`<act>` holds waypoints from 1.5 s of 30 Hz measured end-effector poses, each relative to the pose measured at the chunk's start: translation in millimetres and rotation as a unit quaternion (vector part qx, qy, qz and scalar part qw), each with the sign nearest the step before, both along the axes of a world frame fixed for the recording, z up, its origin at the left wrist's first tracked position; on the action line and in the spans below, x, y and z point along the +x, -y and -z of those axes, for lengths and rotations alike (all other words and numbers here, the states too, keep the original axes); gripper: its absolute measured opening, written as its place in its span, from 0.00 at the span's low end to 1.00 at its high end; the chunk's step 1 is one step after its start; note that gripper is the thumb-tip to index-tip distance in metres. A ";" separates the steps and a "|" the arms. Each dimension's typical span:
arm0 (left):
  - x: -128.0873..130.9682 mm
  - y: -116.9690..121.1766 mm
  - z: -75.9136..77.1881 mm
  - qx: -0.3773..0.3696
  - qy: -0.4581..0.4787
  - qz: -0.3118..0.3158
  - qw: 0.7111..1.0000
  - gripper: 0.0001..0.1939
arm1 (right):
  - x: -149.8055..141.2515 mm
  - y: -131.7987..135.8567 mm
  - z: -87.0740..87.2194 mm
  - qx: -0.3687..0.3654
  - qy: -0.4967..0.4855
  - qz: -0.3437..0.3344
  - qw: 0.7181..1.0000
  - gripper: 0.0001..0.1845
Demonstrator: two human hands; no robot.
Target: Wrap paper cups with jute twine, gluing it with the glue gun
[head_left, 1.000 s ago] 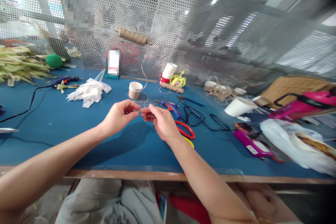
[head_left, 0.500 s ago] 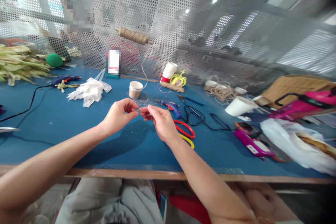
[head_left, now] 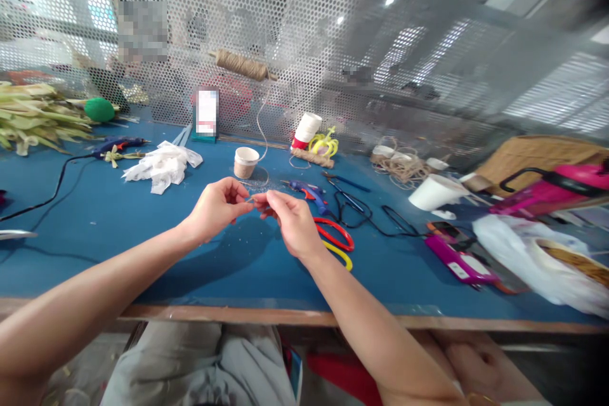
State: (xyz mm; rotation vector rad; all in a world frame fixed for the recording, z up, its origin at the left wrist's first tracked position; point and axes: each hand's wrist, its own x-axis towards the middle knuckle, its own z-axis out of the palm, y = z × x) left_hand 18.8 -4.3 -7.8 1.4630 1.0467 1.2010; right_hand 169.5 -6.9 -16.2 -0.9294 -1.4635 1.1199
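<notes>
My left hand (head_left: 219, 208) and my right hand (head_left: 292, 222) meet above the blue table, fingertips almost touching. Both pinch a short thin strand (head_left: 252, 200), pale brown like twine; its ends are hidden in the fingers. Just beyond them stands a small paper cup (head_left: 245, 163), its lower part wrapped in brown twine. A loose length of twine (head_left: 259, 124) hangs from a roll of twine (head_left: 242, 65) on the mesh panel and reaches down beside the cup. Right of my right hand lie scissors with red and yellow handles (head_left: 335, 235), partly covered by it.
A blue glue gun (head_left: 309, 193) and pliers (head_left: 347, 182) lie to the right. White crumpled strips (head_left: 164, 165) and another glue gun (head_left: 118, 144) are on the left. Farther right are a white cup (head_left: 435, 192), a magenta device (head_left: 459, 260) and a plastic bag (head_left: 528, 254).
My left fingertips have shifted very slightly to the right, closer to my right hand. The cup, twine roll and tools stay where they were.
</notes>
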 end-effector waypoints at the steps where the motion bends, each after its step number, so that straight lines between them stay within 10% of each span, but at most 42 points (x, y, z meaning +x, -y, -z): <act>1: 0.1 0.0 0.4 -0.002 0.004 0.002 1.000 0.11 | -0.1 0.1 0.0 0.004 0.001 -0.002 1.000 0.14; 45: 2.4 7.6 -8.9 -0.003 -0.015 0.026 1.000 0.05 | -3.9 1.4 -4.6 -0.047 -0.133 -0.006 0.990 0.09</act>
